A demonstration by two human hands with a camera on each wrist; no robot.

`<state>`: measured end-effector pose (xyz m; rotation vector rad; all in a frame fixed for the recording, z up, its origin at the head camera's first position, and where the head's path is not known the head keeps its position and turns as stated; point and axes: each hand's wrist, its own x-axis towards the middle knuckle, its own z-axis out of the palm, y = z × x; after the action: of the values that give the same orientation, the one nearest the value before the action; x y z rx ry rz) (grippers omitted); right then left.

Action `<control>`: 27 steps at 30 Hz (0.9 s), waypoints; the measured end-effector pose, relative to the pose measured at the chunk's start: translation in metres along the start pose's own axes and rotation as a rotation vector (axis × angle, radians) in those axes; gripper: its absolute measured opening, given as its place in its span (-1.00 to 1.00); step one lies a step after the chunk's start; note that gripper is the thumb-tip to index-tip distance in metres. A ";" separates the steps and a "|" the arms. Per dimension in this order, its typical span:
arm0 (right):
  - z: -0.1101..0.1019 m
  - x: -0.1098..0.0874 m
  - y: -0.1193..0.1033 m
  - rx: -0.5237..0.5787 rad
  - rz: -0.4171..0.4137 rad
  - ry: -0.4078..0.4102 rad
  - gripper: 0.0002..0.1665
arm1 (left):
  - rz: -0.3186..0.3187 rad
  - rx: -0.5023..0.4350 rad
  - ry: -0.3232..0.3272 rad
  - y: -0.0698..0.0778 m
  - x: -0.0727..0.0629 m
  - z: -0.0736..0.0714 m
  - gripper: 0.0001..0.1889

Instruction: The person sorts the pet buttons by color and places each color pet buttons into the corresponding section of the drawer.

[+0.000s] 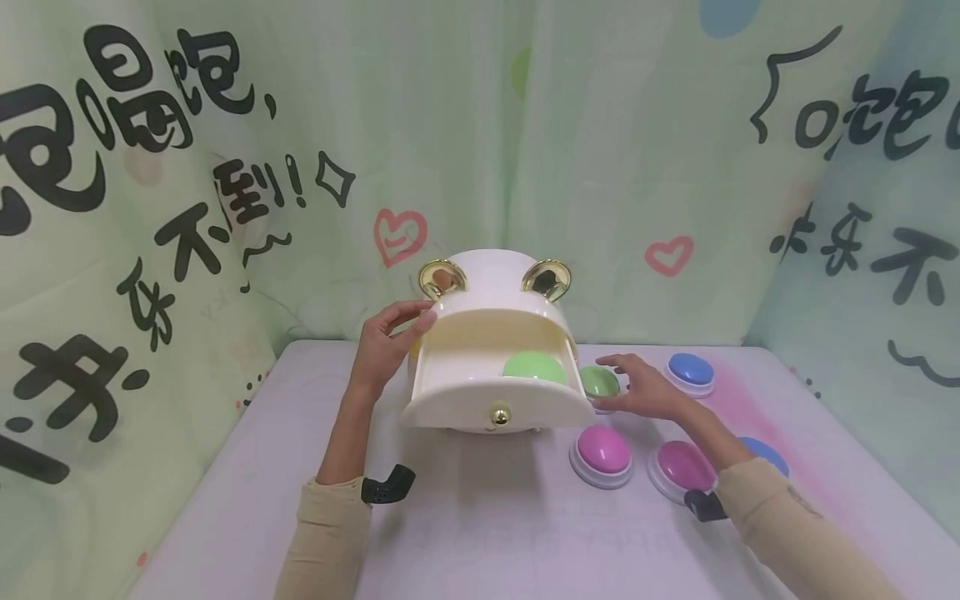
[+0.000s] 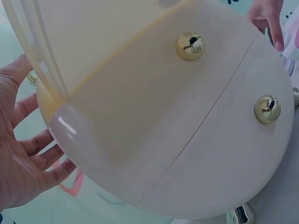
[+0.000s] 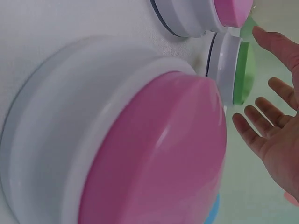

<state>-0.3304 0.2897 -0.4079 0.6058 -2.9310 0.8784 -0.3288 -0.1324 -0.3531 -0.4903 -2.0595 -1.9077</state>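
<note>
A white rounded cabinet (image 1: 491, 279) with gold ears stands upright, its upper drawer (image 1: 450, 406) pulled out. Inside that drawer, on the right, lies a green-domed push button (image 1: 534, 367). My left hand (image 1: 384, 346) rests at the cabinet's upper left side, fingers extended; the left wrist view shows these fingers (image 2: 44, 161) along the rounded edge. To the right of the cabinet, my right hand (image 1: 645, 386) reaches over the table with thumb and fingers spread about a second green push button (image 1: 599, 382). A gap shows between hand and button in the right wrist view.
Near the right hand stand a pink push button (image 1: 604, 450), another pink one (image 1: 684, 467) by the forearm and a blue one (image 1: 691, 369) behind. A second blue button (image 1: 767, 452) is partly hidden by the right arm. Printed curtains (image 1: 585, 167) surround the white table (image 1: 495, 533).
</note>
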 end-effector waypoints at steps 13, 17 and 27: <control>0.007 0.006 0.002 -0.031 0.056 -0.071 -0.08 | -0.005 0.004 0.003 -0.001 0.001 0.000 -0.65; 0.010 0.006 0.004 -0.019 0.052 -0.063 -0.11 | -0.002 0.002 0.004 -0.001 0.001 0.000 -0.65; 0.014 0.008 0.007 -0.003 0.081 -0.042 -0.14 | -0.001 0.006 0.008 0.000 0.001 0.001 -0.65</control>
<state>-0.3391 0.2849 -0.4228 0.5144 -3.0133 0.8792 -0.3293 -0.1315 -0.3531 -0.4802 -2.0606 -1.9002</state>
